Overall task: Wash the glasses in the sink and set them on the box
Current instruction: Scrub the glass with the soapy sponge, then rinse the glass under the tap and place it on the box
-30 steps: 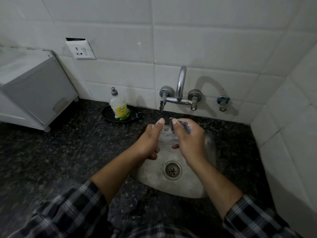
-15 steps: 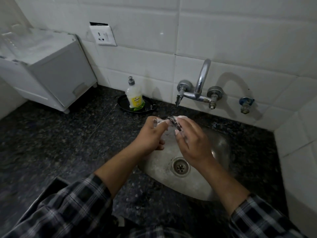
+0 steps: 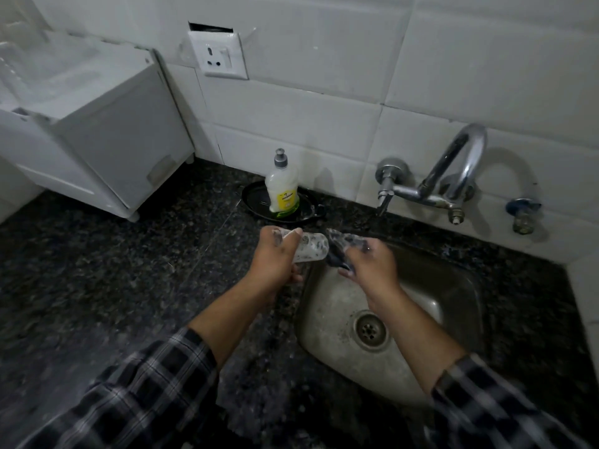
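Left hand [image 3: 275, 259]: fingers curled round the soapy glass [image 3: 311, 251], held sideways above the left rim of the sink [image 3: 327, 322]. Right hand [image 3: 374, 268]: fingers grip a dark scrubber [image 3: 337, 259] just beside the glass. Box [image 3: 123, 131]: on table [image 3: 97, 270], far left.

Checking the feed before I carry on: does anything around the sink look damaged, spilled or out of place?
The wall socket above the counter looks poorly fitted: a dark gap is open in the wall over its top edge, and the plate sits slightly askew. Nothing looks spilled.
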